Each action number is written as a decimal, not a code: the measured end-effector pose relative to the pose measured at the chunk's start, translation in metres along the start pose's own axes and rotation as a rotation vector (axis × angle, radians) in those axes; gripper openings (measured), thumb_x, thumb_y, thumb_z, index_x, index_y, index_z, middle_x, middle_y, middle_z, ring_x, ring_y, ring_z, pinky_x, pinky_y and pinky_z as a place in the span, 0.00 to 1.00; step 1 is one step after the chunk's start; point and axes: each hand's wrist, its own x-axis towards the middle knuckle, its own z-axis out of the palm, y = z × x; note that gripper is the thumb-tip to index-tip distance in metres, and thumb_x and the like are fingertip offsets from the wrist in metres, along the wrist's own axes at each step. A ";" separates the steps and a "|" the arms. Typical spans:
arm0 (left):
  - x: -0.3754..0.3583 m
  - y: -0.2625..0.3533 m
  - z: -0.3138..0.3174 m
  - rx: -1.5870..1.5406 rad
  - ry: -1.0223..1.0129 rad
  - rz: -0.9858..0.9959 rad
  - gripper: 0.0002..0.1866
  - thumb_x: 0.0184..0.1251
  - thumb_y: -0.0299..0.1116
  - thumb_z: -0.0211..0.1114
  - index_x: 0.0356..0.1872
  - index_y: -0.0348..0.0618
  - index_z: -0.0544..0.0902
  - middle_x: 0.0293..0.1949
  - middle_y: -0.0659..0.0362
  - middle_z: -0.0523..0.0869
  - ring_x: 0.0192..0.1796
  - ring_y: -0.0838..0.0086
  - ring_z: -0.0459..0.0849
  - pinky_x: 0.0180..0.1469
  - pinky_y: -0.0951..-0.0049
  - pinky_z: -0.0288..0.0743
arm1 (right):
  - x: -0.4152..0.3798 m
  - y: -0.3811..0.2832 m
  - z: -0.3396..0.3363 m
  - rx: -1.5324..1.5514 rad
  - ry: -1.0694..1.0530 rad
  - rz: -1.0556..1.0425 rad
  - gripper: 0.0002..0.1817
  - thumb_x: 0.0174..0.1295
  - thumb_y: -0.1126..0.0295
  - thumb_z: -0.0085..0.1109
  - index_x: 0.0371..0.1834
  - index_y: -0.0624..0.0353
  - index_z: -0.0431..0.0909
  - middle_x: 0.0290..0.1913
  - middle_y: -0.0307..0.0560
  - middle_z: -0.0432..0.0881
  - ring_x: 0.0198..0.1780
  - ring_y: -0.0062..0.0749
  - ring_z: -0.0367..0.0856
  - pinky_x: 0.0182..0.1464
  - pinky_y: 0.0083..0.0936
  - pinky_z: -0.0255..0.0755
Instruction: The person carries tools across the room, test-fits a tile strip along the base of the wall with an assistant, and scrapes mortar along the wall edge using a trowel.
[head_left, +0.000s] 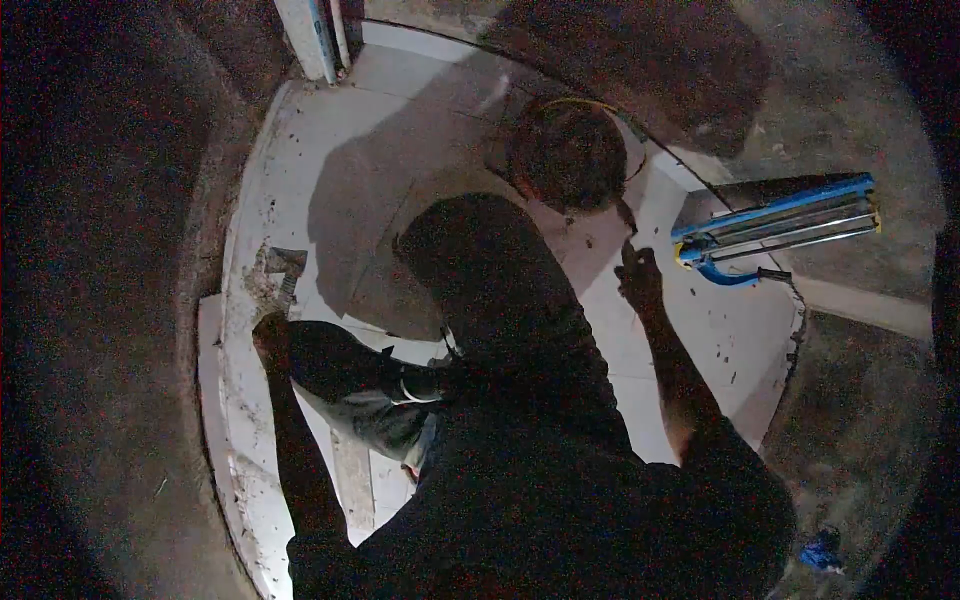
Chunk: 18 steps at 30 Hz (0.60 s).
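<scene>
At the left, my left hand [268, 335] is a dark, compact shape beside my bent knee, just below a small dark tool with a ribbed grey edge [287, 275]. Its fingers are too dim to separate, and whether it touches the tool is unclear. My right hand [638, 275] is over the pale tiles [625, 345] with its fingers apart, and nothing can be made out between them. Beyond it stands a round dark bucket [570, 155] with a yellowish rim or handle. A thin dark object [626, 215] lies between bucket and fingertips.
A blue tile cutter [775, 230] with metal rails rests at the right, across the tile edge. Pale upright posts [312, 40] rise at the upper left. Crumbs litter the tiles. A blue crumpled item [822, 550] lies at the lower right on rough ground.
</scene>
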 end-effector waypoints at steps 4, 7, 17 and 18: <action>0.013 0.045 -0.016 0.118 -0.163 -0.137 0.10 0.64 0.35 0.63 0.38 0.39 0.85 0.35 0.56 0.87 0.40 0.68 0.85 0.46 0.68 0.78 | 0.014 -0.047 0.082 0.098 -0.063 0.434 0.26 0.64 0.57 0.55 0.62 0.57 0.72 0.61 0.61 0.73 0.49 0.50 0.79 0.43 0.40 0.76; 0.013 0.028 -0.017 -0.019 -0.113 -0.094 0.10 0.64 0.35 0.63 0.38 0.38 0.85 0.35 0.57 0.87 0.38 0.69 0.85 0.45 0.69 0.77 | -0.008 -0.093 0.074 0.199 -0.146 0.542 0.29 0.64 0.54 0.54 0.65 0.57 0.69 0.61 0.62 0.74 0.50 0.52 0.81 0.47 0.42 0.77; 0.010 0.049 -0.023 0.143 -0.110 -0.070 0.11 0.60 0.31 0.61 0.40 0.38 0.85 0.35 0.55 0.88 0.38 0.67 0.85 0.42 0.69 0.77 | 0.073 0.059 -0.040 -0.182 -0.376 0.178 0.30 0.51 0.60 0.58 0.62 0.47 0.74 0.35 0.51 0.82 0.31 0.46 0.80 0.33 0.47 0.73; 0.009 0.040 -0.022 0.112 -0.095 -0.052 0.10 0.60 0.31 0.61 0.39 0.38 0.85 0.35 0.55 0.88 0.38 0.67 0.85 0.42 0.68 0.77 | 0.096 0.049 -0.067 -0.164 -0.482 0.155 0.29 0.51 0.60 0.58 0.61 0.48 0.75 0.37 0.52 0.82 0.33 0.47 0.81 0.36 0.47 0.74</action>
